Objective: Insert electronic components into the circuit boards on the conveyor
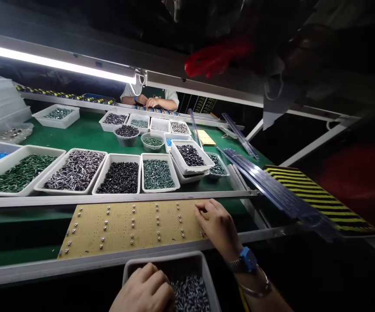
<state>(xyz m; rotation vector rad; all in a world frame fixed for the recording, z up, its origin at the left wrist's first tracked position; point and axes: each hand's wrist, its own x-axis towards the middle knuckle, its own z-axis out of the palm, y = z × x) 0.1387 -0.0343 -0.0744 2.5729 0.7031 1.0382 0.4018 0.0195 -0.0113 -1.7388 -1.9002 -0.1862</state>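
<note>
A tan circuit board (125, 227) lies flat between two metal rails, dotted with small silver parts. My right hand (218, 225), with a blue watch on its wrist, rests on the board's right end, fingers pinched together at the top right corner; what they hold is too small to see. My left hand (145, 290) reaches into a white tray (200, 262) of small grey-and-black parts at the bottom edge, fingers curled down into the pile.
Several white trays (119, 175) of black, green, blue and striped small parts fill the green bench (86, 132) behind the rail. Clear plastic tubes (272, 190) lie at the right by a yellow-black striped panel (320, 201). Another person's hands (151, 102) work at the far side.
</note>
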